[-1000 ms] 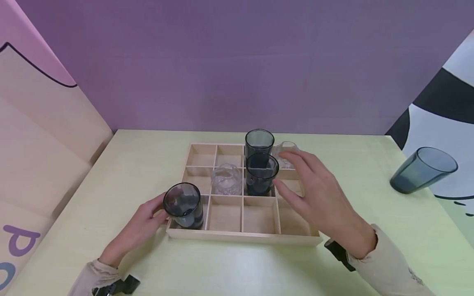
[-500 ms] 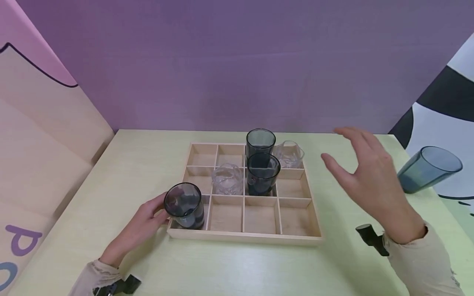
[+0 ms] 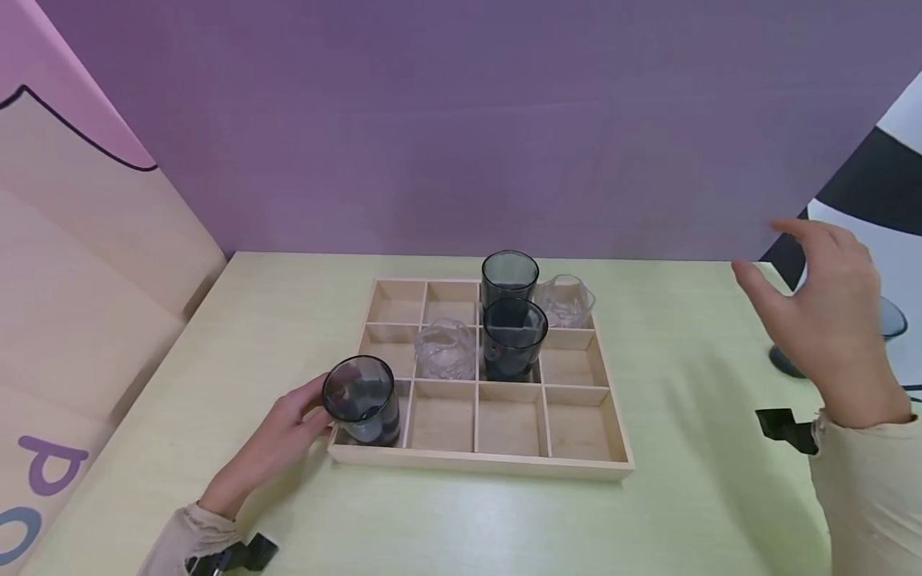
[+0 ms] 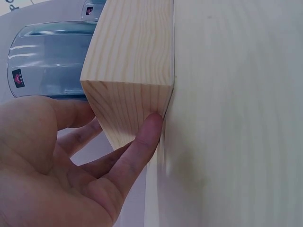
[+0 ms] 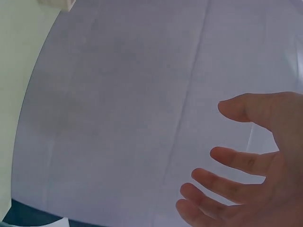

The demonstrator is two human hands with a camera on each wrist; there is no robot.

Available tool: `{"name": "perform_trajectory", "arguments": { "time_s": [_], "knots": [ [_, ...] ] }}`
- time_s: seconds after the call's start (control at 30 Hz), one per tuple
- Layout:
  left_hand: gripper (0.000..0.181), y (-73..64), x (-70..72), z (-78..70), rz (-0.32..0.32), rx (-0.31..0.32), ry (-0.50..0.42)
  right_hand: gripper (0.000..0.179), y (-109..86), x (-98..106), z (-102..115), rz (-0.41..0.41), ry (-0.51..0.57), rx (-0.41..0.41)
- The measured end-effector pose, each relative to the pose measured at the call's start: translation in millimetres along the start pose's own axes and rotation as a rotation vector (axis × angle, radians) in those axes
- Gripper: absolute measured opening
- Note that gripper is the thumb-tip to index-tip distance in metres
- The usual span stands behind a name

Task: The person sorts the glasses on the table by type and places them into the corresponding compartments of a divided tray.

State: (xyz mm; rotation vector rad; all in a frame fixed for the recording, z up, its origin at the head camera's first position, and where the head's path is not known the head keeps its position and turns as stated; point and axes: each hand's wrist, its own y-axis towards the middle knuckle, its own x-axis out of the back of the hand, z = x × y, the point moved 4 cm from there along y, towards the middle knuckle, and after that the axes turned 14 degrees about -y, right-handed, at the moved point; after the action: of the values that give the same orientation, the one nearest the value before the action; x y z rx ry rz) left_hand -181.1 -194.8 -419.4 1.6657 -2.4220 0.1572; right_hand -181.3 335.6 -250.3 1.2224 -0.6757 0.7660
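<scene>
A wooden divided tray (image 3: 479, 461) holds three dark glass tumblers and two clear glasses. My left hand (image 3: 284, 428) touches the tray's left side near its front corner; in the left wrist view, a fingertip (image 4: 152, 124) lies against the wood. Right beside that hand, one dark tumbler (image 3: 360, 400) stands in the front-left compartment. My right hand (image 3: 828, 312) is raised at the right with fingers spread and nothing in them. Behind it, partly hidden, is another tumbler, its dark base (image 3: 785, 362) and rim showing.
Two dark tumblers stand one behind the other, the nearer tumbler (image 3: 513, 340) in the middle row. One clear glass (image 3: 445, 350) sits to their left, another clear glass (image 3: 566, 300) in the back-right compartment. A purple wall (image 3: 461, 136) rises behind the table (image 3: 691, 448).
My right hand has left the clear glass at the tray's back right and moved far right, up to the separate tumbler. My left hand stays at the tray corner.
</scene>
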Motion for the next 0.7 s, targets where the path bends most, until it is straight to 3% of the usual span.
{"name": "perform_trajectory", "arguments": {
  "time_s": [0.2,0.43,0.7],
  "knots": [
    [0.04,0.5,-1.2,-2.9,0.003,-0.018,0.006,0.057,4.5,-7,-33,0.029,-0.053,-0.091],
    [0.04,0.7,-3.4,-4.9,-0.003,-0.002,0.013,0.066,4.8,-16,-72,0.139,-0.155,-0.259],
    [0.04,-1.7,-1.2,-2.7,-0.007,0.002,0.009,0.069,2.7,-33,-105,0.242,-0.13,-0.348]
  ]
}}
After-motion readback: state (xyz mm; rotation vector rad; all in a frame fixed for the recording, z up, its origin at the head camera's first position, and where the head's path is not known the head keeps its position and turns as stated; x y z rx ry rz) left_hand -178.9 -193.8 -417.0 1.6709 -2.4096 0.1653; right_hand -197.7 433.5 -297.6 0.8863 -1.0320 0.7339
